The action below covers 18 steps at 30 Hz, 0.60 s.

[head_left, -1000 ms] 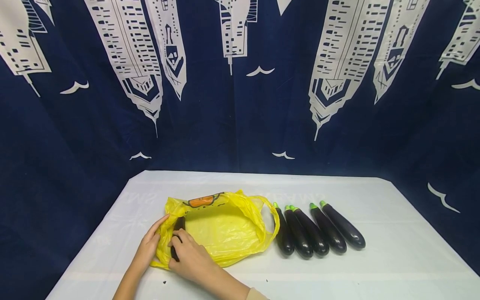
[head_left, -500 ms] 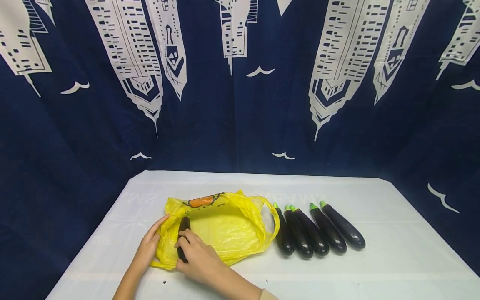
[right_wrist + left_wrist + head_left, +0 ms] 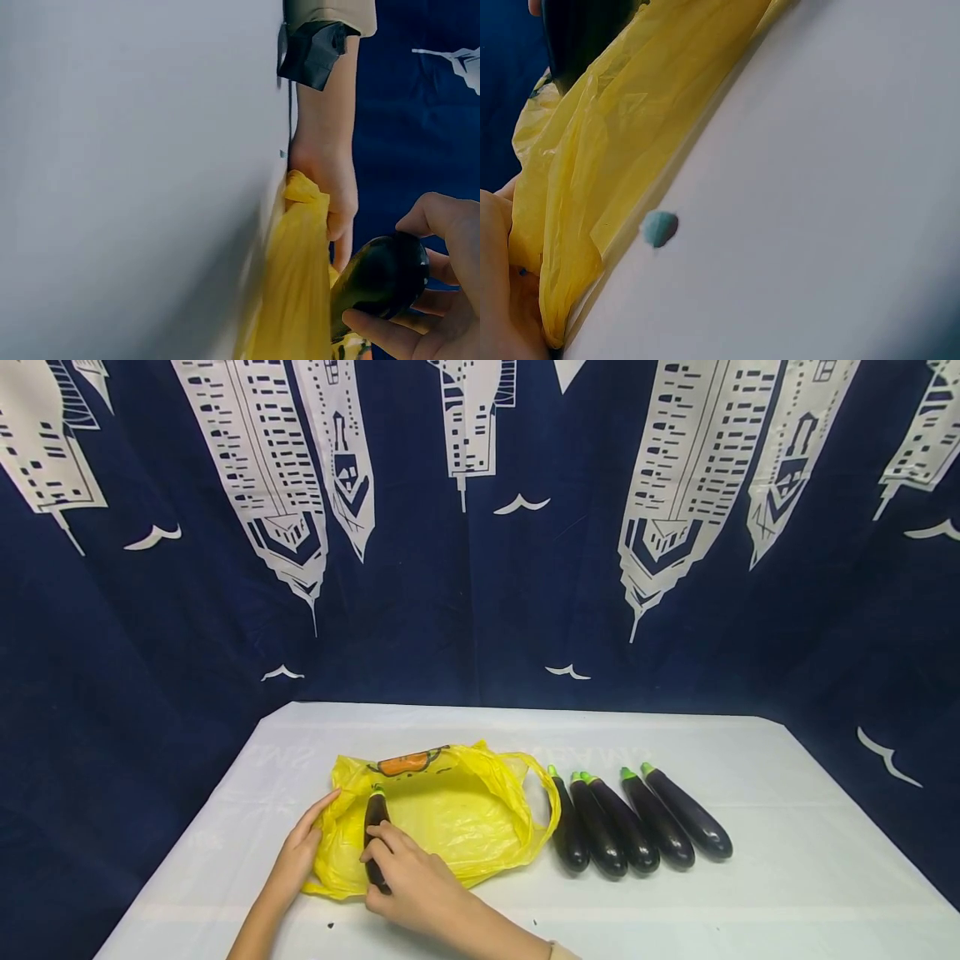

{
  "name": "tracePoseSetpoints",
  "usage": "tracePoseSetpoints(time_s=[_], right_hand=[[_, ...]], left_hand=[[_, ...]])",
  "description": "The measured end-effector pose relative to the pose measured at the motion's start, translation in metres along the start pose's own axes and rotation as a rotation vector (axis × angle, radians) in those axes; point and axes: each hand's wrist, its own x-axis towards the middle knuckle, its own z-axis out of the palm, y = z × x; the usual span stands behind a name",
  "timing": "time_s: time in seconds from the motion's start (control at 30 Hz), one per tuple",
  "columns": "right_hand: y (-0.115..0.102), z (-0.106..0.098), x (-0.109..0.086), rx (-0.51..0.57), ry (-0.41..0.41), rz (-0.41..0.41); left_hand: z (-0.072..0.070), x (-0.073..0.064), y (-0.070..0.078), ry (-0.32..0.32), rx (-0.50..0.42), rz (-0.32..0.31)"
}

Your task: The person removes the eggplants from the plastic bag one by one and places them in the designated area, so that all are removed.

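Note:
A yellow plastic bag [image 3: 450, 827] lies on its side with its mouth spread wide and an orange print on its upper part. At the bag's left side my left hand [image 3: 295, 856] holds the rim, the plastic gathered beside it. My right hand [image 3: 416, 881] grips a dark eggplant [image 3: 377, 814] at the left part of the bag's mouth. Its green stem end points away from me, and fingers cover its middle. From the right wrist view, the thumb and fingers wrap the eggplant's rounded end [image 3: 386, 274], above the bag's edge.
Several eggplants [image 3: 690, 817] lie side by side on the white table [image 3: 795, 893], just right of the bag. The bag's handle loop overlaps the leftmost one. A dark blue curtain [image 3: 480, 610] printed with white buildings hangs behind the table. Small specks [image 3: 330, 925] dot the near tabletop.
My right hand has moved right with the eggplant, away from the bag's left side, and the green stem end has come into sight. My left hand has stayed in place.

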Motion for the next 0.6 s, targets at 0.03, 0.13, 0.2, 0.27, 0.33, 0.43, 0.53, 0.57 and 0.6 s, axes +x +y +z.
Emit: tracePoseSetpoints(time_s=[0.03,0.13,0.2,0.27,0.33,0.43,0.53,0.57,0.6], right_hand=[[0.0,-0.002,-0.001,0.002,-0.002,-0.003],[0.002,-0.006,-0.005,0.007,-0.007,-0.009],[0.004,-0.008,-0.008,0.012,-0.011,-0.012],[0.006,-0.009,-0.01,0.019,-0.014,-0.012],[0.008,-0.011,-0.013,0.023,-0.013,-0.015],[0.012,-0.012,-0.017,0.027,-0.005,-0.016],[0.015,-0.014,-0.022,0.042,-0.001,-0.013],[0.015,-0.015,-0.024,0.05,-0.002,-0.011],[0.016,-0.016,-0.025,0.059,-0.005,-0.007]], left_hand=[[0.0,0.0,0.0,-0.001,-0.002,-0.001],[0.0,-0.001,0.001,-0.002,-0.008,0.001],[0.0,-0.001,0.001,-0.002,-0.012,0.004],[0.0,-0.001,0.001,-0.002,-0.011,0.006],[0.0,-0.001,0.001,-0.003,-0.009,0.01],[-0.001,-0.001,0.001,-0.003,-0.004,0.014],[-0.001,-0.001,0.0,0.001,-0.006,0.015],[0.0,-0.001,0.0,0.0,-0.006,0.013],[0.0,-0.001,0.0,0.0,-0.008,0.01]])
